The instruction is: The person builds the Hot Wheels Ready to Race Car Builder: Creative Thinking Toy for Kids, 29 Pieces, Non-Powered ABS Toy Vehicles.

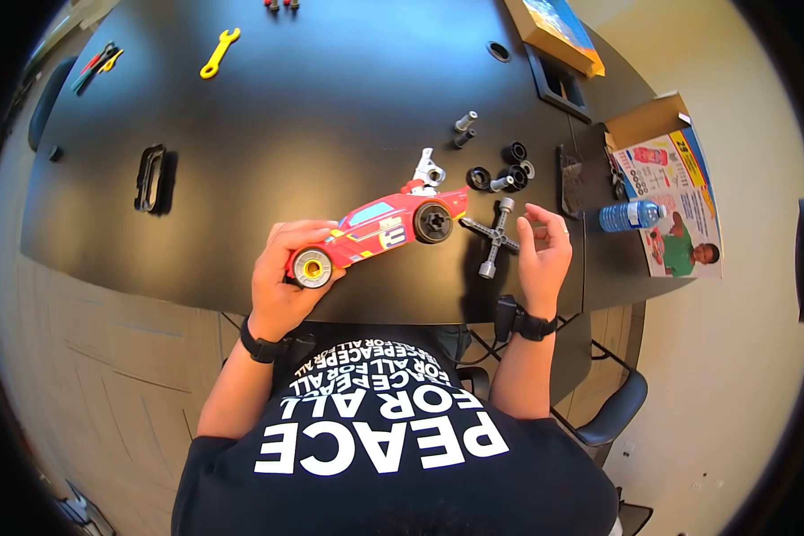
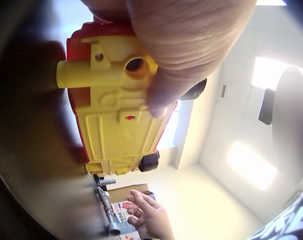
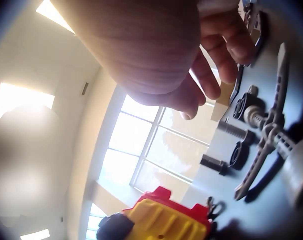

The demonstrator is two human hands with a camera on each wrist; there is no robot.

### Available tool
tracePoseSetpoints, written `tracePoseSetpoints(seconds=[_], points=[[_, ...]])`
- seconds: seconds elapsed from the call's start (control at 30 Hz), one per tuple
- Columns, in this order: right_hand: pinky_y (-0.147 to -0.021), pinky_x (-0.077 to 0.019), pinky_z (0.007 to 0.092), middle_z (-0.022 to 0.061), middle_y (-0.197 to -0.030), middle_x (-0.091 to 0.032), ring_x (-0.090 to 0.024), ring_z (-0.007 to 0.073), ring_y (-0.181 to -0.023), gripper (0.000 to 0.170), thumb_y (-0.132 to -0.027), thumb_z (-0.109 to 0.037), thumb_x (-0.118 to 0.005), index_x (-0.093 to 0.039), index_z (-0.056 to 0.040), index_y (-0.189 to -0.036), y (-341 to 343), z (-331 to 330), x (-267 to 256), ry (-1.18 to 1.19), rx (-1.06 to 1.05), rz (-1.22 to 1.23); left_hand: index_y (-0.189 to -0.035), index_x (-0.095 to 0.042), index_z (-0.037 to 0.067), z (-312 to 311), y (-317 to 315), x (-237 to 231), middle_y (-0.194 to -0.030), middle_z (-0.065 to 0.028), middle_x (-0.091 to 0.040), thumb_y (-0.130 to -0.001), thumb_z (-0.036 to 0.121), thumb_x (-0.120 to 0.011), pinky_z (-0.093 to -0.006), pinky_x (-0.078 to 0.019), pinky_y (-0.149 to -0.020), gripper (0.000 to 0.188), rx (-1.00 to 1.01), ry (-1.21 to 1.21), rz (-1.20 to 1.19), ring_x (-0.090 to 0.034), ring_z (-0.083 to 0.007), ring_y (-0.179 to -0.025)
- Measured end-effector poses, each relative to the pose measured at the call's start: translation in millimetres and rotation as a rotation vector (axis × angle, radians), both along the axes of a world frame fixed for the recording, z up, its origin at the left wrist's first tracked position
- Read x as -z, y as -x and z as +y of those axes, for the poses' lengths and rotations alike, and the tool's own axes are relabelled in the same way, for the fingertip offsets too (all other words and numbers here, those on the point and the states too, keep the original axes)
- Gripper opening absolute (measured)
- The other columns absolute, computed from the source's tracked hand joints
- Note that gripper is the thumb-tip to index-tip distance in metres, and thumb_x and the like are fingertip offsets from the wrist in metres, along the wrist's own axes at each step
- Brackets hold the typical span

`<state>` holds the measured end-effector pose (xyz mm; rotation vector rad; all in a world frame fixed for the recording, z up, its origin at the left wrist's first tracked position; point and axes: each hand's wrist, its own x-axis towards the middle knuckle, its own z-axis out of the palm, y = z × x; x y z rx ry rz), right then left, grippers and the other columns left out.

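My left hand (image 1: pixel 275 277) grips a red toy race car (image 1: pixel 364 239) by one end, beside a grey-ringed wheel spot with a yellow centre (image 1: pixel 313 267). A black wheel (image 1: pixel 434 222) sits at the car's other end. In the left wrist view the car's yellow underside (image 2: pixel 119 137) faces the camera, with a round hole and a bare yellow stub. My right hand (image 1: pixel 545 261) holds nothing; its fingers are loosely bent beside a grey cross-shaped lug wrench (image 1: pixel 493 238) on the table. Behind the car lies a silver-grey toy part (image 1: pixel 429 168), partly hidden.
Black wheel rings (image 1: pixel 514 152) and bolt-like pieces (image 1: pixel 466 121) lie beyond the wrench. A water bottle (image 1: pixel 630 215) rests by an open toy box (image 1: pixel 679 192) at right. A yellow wrench (image 1: pixel 219 54) and a black frame-like part (image 1: pixel 150 179) are on the left side of the table.
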<state>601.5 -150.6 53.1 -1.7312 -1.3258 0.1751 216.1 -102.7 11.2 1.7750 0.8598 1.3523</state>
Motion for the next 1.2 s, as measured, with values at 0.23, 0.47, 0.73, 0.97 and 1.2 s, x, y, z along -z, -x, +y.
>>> tracePoseSetpoints(seconds=[0.23, 0.47, 0.73, 0.97, 1.2], points=[[-0.099, -0.058, 0.045, 0.0114, -0.131, -0.078, -0.07, 0.0322, -0.111, 0.03, -0.096, -0.006, -0.085, -0.081, -0.0072, -0.126, -10, 23, 10, 0.099, 0.036, -0.112, -0.132, -0.071, 0.006, 0, -2, -1, -0.138, -0.0134, -0.079, -0.085, 0.001, -0.098, -0.0393, -0.057, -0.107, 0.055, 0.011, 0.018, -0.038, -0.071, -0.0283, -0.126], [-0.114, -0.0523, 0.0486, 0.0158, -0.144, -0.074, -0.063, 0.0403, -0.129, 0.05, -0.089, -0.001, -0.087, -0.079, -0.0093, -0.138, -3, 47, 11, 0.079, -0.119, -0.386, -0.133, -0.071, 0.007, -1, -2, -1, -0.137, -0.0136, -0.079, -0.085, 0.004, -0.098, -0.0398, -0.0566, -0.107, 0.055, -0.012, 0.032, -0.038, -0.071, -0.029, -0.126], [-0.089, -0.0565, 0.0298, 0.0086, -0.122, -0.069, -0.067, 0.0138, -0.105, 0.029, -0.112, -0.005, -0.072, -0.072, 0.0026, -0.14, 70, 24, -42, -0.086, -0.526, 0.39, -0.134, -0.073, 0.009, 1, 1, -1, -0.137, -0.0127, -0.079, -0.085, 0.008, -0.099, -0.0419, -0.0552, -0.107, 0.055, 0.0, -0.001, 0.003, -0.072, -0.0309, -0.124], [-0.09, -0.0587, 0.0423, 0.0123, -0.105, -0.075, -0.073, 0.0343, -0.096, 0.037, -0.101, -0.019, -0.084, -0.075, -0.0034, -0.134, 157, 31, -73, -0.037, -0.995, -0.04, -0.134, -0.073, 0.009, 2, -2, 7, -0.138, -0.0113, -0.079, -0.083, 0.007, -0.098, -0.0424, -0.0555, -0.106, 0.057, 0.001, -0.002, -0.025, -0.072, -0.0305, -0.125], [-0.092, -0.0564, 0.0486, 0.0163, -0.113, -0.074, -0.07, 0.0373, -0.101, 0.057, -0.095, -0.022, -0.089, -0.072, -0.0025, -0.146, 184, 42, -60, -0.045, -0.993, -0.271, -0.133, -0.073, 0.008, 4, 0, 4, -0.138, -0.0105, -0.079, -0.081, 0.008, -0.098, -0.0429, -0.0575, -0.104, 0.057, -0.009, -0.041, -0.009, -0.072, -0.0316, -0.123]])
